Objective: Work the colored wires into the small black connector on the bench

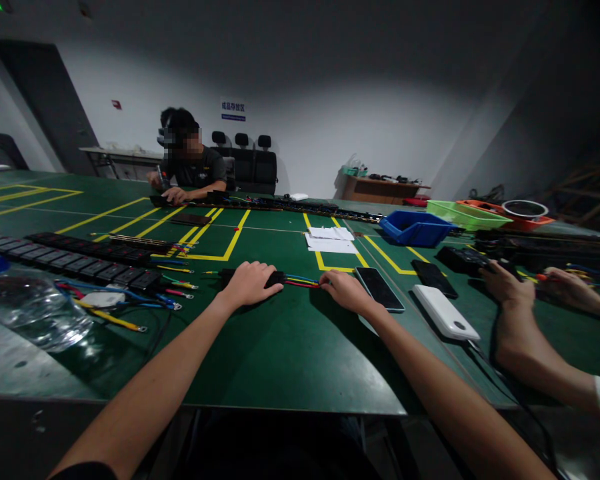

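My left hand (251,283) is closed over a black block (278,277) that lies on the green table (260,363). Blue, yellow and red wires (300,281) run out of the block's right side. At their far ends, my right hand (345,291) has its fingertips pinched together on the wires; the very tips are hidden. A short green-yellow wire (211,273) sticks out at the block's left side. Just right of my right hand lies a phone (380,289).
Long black terminal strips (93,265) with lugged cables and a large clear bottle (30,307) lie at left. White papers (331,240), a white power bank (445,311) and a blue bin (416,229) are right. A co-worker's hands (510,283) work at right; another person (193,163) sits opposite.
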